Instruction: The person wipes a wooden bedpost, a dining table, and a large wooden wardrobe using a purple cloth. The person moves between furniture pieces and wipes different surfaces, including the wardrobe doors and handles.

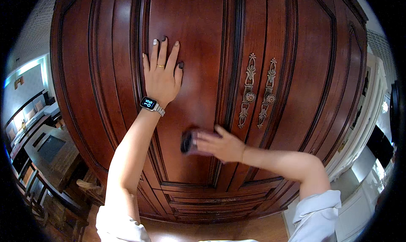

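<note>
A large dark red wooden wardrobe (196, 83) stands before me, with raised mouldings around its door panels. My left hand (161, 77) lies flat on the upper left part of a door panel, fingers spread, holding nothing; a smartwatch (149, 103) is on that wrist. Lower down, my right hand (219, 143) is blurred and presses a dark cloth or pad (187, 141) against the same panel; its exact kind is not clear. To the right of the panel are two ornate metal door handles, the left one (250, 96) and the right one (270, 97), untouched.
Drawers (215, 207) with small pulls run along the wardrobe's bottom, above a wooden floor (190, 231). At the left stand a wooden table (52, 147), chairs (47, 194) and a cushioned sofa (31, 113). Pale cabinetry (358, 115) is at the right.
</note>
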The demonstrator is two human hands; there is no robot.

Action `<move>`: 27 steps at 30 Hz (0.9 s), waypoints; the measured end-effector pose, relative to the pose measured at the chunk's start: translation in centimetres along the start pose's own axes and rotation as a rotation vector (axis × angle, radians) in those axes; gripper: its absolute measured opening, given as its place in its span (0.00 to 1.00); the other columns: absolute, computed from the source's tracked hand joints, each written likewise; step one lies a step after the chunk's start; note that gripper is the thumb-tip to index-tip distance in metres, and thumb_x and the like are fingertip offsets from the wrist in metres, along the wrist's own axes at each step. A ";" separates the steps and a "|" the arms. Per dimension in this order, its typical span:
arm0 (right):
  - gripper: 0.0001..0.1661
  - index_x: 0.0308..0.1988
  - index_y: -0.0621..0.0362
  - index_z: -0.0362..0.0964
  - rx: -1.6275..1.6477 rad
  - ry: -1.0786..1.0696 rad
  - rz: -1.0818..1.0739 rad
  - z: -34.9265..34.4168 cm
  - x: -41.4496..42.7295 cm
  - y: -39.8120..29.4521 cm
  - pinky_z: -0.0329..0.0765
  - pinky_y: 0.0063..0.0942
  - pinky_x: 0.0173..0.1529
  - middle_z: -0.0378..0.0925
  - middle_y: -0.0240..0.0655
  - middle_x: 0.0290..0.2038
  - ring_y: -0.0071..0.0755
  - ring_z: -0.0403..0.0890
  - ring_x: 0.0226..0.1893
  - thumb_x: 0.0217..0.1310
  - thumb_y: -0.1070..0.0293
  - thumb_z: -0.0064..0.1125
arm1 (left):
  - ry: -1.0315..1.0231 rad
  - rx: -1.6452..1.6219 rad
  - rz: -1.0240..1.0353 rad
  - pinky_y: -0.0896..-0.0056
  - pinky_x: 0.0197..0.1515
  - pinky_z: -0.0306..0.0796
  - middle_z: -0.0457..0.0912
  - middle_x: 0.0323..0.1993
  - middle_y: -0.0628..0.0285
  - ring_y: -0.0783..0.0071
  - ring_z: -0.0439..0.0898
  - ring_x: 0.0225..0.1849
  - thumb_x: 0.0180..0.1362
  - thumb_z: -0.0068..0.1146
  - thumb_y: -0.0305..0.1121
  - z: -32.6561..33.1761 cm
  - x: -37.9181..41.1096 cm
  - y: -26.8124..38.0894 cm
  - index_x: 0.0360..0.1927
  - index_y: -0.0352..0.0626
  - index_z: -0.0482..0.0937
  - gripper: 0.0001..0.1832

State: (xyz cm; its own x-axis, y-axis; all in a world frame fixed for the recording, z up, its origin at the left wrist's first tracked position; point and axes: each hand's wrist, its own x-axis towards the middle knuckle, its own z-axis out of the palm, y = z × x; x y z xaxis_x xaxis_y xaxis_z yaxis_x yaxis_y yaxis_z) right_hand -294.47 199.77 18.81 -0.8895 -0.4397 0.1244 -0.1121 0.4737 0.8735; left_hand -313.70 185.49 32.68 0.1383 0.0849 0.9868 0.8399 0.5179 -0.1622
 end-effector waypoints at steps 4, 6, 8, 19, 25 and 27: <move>0.39 0.63 0.49 0.59 -0.094 0.171 0.374 -5.4 1.6 7.6 0.49 0.60 0.65 0.49 0.34 0.69 0.41 0.44 0.71 0.54 0.49 0.53 | -0.002 0.011 -0.011 0.41 0.68 0.42 0.55 0.69 0.56 0.52 0.48 0.71 0.59 0.45 0.36 -0.1 -0.1 -0.2 0.67 0.53 0.59 0.30; 0.37 0.62 0.54 0.60 -0.226 0.223 0.582 -7.2 2.4 11.8 0.47 0.63 0.65 0.51 0.38 0.68 0.43 0.45 0.70 0.58 0.48 0.49 | -0.005 0.026 -0.015 0.41 0.68 0.42 0.55 0.69 0.56 0.53 0.48 0.71 0.59 0.45 0.36 -0.4 0.0 -0.3 0.67 0.53 0.59 0.30; 0.37 0.62 0.59 0.59 -0.358 0.243 0.750 -9.1 2.3 16.1 0.44 0.62 0.66 0.52 0.40 0.68 0.43 0.46 0.70 0.61 0.47 0.45 | -0.001 0.017 -0.018 0.42 0.68 0.43 0.54 0.69 0.56 0.54 0.48 0.72 0.58 0.45 0.35 -0.1 0.1 0.1 0.67 0.53 0.59 0.30; 0.56 0.64 0.73 0.46 -0.101 -0.104 0.754 -10.3 4.0 10.8 0.33 0.51 0.71 0.42 0.60 0.67 0.57 0.37 0.70 0.57 0.32 0.41 | 0.017 -0.034 -0.003 0.39 0.68 0.43 0.51 0.71 0.58 0.54 0.45 0.72 0.58 0.49 0.34 0.6 -0.3 -0.6 0.68 0.55 0.57 0.33; 0.33 0.58 0.75 0.61 -0.600 -0.249 0.354 -4.7 -0.6 1.2 0.56 0.47 0.67 0.62 0.57 0.60 0.56 0.61 0.63 0.62 0.57 0.41 | 0.000 -0.031 -0.017 0.42 0.70 0.39 0.48 0.72 0.61 0.59 0.43 0.73 0.58 0.46 0.32 0.7 -0.2 -0.2 0.69 0.58 0.55 0.33; 0.29 0.55 0.77 0.62 -0.354 -0.085 0.357 -3.0 -1.5 0.3 0.57 0.43 0.66 0.62 0.57 0.60 0.56 0.62 0.63 0.57 0.68 0.43 | -0.003 0.013 -0.014 0.43 0.69 0.41 0.48 0.72 0.62 0.59 0.44 0.73 0.58 0.47 0.36 0.8 -0.2 -0.3 0.69 0.59 0.55 0.33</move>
State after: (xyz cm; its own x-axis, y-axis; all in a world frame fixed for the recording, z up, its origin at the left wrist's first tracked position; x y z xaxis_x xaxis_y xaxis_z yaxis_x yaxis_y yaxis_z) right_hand -291.85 198.30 20.28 -0.8795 -0.2269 0.4184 0.3496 0.2887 0.8913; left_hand -314.46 186.02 32.52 0.1246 0.0804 0.9889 0.8349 0.5300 -0.1483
